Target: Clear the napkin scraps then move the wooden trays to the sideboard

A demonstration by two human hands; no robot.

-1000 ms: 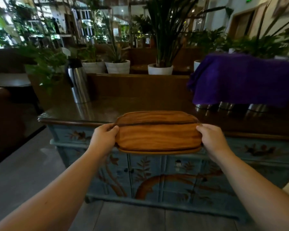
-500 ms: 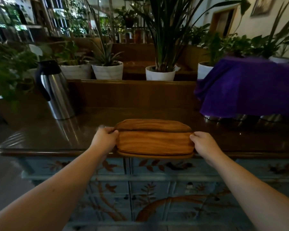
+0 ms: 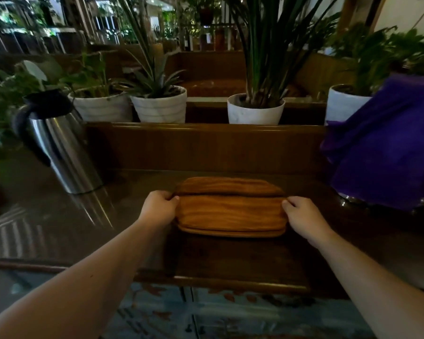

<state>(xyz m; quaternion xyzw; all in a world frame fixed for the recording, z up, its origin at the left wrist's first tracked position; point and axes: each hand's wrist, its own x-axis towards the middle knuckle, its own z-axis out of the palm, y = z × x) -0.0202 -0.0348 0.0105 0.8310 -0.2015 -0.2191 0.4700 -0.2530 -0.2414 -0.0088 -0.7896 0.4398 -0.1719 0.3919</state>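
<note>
A stack of oval wooden trays (image 3: 230, 211) lies flat over the dark glossy top of the sideboard (image 3: 230, 263), near its middle. My left hand (image 3: 158, 207) grips the stack's left end, fingers curled over the rim. At the right end my right hand (image 3: 301, 215) holds the stack the same way. The sideboard's front is painted blue with leaf patterns. No napkin scraps are in view.
A steel thermos jug (image 3: 59, 140) with a black handle stands at the back left of the top. A purple cloth (image 3: 387, 148) covers metal vessels on the right. White plant pots (image 3: 255, 108) line a ledge behind the wooden back panel.
I have stepped up to the sideboard and carried the tray stack forward, from in front of its edge to over the top. Both hands keep their grip.
</note>
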